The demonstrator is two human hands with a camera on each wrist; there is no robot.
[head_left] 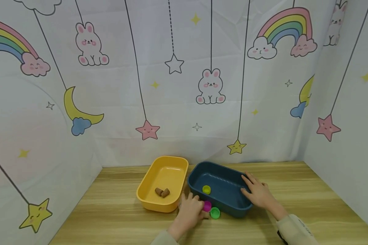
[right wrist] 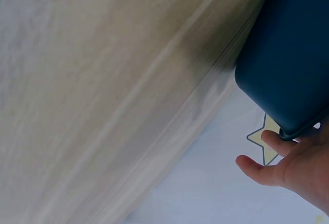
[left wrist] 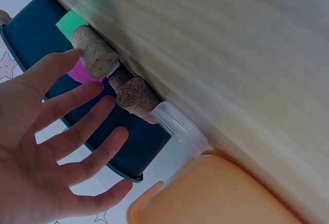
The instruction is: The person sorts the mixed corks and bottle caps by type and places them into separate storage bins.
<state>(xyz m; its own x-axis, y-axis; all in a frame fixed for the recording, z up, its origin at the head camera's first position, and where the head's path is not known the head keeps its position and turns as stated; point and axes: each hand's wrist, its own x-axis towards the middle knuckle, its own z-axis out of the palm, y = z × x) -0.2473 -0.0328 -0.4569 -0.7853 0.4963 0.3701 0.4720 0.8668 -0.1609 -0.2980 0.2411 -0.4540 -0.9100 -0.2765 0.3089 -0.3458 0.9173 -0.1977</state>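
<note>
My left hand reaches over small items in front of a navy-blue bin. In the left wrist view its fingers are spread, with the thumb tip at a cork; contact is unclear. Another brown cork and a clear ridged cap lie alongside. Past the fingers are a magenta cap and a green cap. My right hand rests spread-fingered on the blue bin's right rim, some fingertips over the inner side. Inside that bin lies a yellow-green cap.
Left of the blue bin stands a yellow bin holding brown corks. Both bins sit on a wood-grain table. White curtains printed with stars, rabbits and rainbows enclose the table at the back and sides.
</note>
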